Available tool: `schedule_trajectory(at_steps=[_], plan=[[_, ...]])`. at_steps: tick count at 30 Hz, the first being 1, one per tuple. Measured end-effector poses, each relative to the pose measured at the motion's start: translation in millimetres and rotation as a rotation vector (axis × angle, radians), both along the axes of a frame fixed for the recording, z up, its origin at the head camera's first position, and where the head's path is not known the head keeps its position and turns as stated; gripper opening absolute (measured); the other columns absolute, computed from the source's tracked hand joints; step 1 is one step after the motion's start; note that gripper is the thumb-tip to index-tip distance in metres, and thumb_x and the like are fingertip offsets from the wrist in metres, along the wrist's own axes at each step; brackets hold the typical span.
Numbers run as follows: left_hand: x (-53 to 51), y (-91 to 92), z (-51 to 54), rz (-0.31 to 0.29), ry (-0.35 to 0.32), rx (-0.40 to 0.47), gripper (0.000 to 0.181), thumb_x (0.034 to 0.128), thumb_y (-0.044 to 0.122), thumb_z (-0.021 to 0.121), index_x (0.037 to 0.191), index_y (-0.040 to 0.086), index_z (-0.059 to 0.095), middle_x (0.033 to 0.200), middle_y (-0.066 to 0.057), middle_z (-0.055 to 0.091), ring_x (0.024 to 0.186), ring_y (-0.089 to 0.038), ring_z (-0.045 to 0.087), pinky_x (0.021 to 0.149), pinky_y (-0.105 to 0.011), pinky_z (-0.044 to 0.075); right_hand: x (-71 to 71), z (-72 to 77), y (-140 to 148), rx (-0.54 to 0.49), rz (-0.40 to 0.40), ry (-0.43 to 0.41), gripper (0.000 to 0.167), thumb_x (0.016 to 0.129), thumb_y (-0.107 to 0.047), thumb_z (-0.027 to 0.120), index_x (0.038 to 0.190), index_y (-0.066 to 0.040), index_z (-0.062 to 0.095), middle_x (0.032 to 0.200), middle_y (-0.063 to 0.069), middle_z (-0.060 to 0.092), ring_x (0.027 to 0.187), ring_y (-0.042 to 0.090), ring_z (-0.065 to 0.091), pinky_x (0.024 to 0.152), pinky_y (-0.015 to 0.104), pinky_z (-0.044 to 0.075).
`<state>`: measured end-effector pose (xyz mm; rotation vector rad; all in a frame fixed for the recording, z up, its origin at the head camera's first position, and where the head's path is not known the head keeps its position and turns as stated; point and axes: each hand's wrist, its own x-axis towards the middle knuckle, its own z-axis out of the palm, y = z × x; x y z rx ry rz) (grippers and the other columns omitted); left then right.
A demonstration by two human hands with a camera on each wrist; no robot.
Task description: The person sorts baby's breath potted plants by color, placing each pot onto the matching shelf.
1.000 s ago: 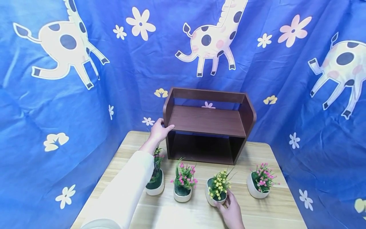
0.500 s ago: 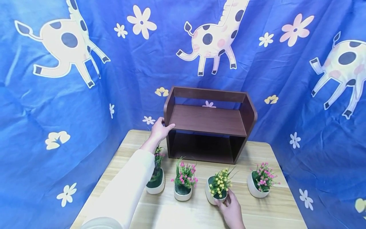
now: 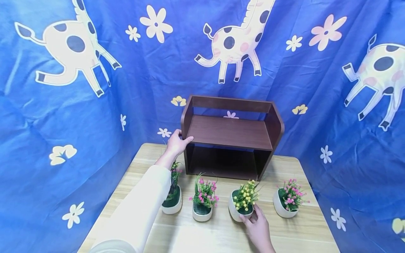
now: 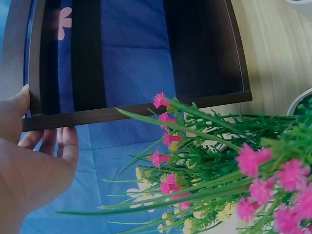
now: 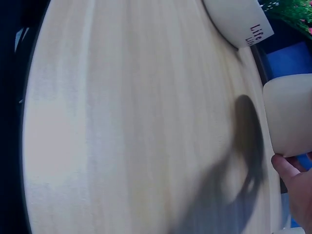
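Observation:
My left hand (image 3: pixel 177 144) grips the left side panel of a dark brown two-tier shelf (image 3: pixel 229 131), thumb on the inner face and fingers outside, as the left wrist view also shows. My right hand (image 3: pixel 257 226) holds the white pot of a yellow-flowered artificial plant (image 3: pixel 245 198) by its near right side. In the right wrist view that white pot (image 5: pixel 290 114) sits above the thumb, with a shadow beside it on the tabletop; whether its base touches the wood is unclear. The left sleeve partly covers a pink-flowered potted plant (image 3: pixel 172 202).
Another pink-flowered potted plant (image 3: pixel 203 198) stands in front of the shelf, and one more (image 3: pixel 288 200) stands at the right. All are on a light wood table (image 3: pixel 221 239). A blue curtain (image 3: pixel 152 77) with giraffes and flowers surrounds the table.
My right hand has shifted the yellow-flowered potted plant slightly away from me and to the right, turning it a little. My left hand keeps its grip on the shelf.

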<state>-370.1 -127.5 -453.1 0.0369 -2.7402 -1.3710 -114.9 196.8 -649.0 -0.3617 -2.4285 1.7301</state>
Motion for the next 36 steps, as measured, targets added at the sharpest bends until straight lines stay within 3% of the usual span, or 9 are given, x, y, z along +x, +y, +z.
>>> schedule_trajectory(at_steps=[14,29,36], plan=[[-0.7,2.2,-0.7,0.0,0.007,0.007,0.05,0.1034,0.041,0.074,0.132,0.005,0.056,0.12,-0.022,0.067,0.109,-0.036,0.06,0.099,-0.05,0.05,-6.0,27.2,4.1,0.028,-0.065,0.032,0.091,0.091,-0.018,0.089,0.159,0.013,0.038,0.151,0.043,0.052,0.129,0.057,0.066,0.102,0.045,0.061],[-2.6,0.5,-2.9,0.002,-0.002,0.023,0.051,0.1038,0.04,0.073,0.134,0.004,0.054,0.13,-0.024,0.067,0.116,-0.038,0.061,0.106,-0.053,0.05,-12.2,62.0,4.8,-0.013,-0.07,0.097,0.09,0.09,-0.014,0.089,0.161,0.01,0.039,0.161,0.034,0.046,0.139,0.054,0.06,0.108,0.042,0.056],[-4.7,1.1,-5.2,0.01,0.018,0.007,0.048,0.1031,0.038,0.073,0.132,0.003,0.056,0.127,-0.024,0.068,0.112,-0.037,0.061,0.102,-0.052,0.05,-16.3,76.2,6.1,0.002,-0.081,0.132,0.09,0.088,-0.013,0.09,0.161,0.008,0.041,0.16,0.03,0.048,0.142,0.049,0.057,0.112,0.043,0.053]])
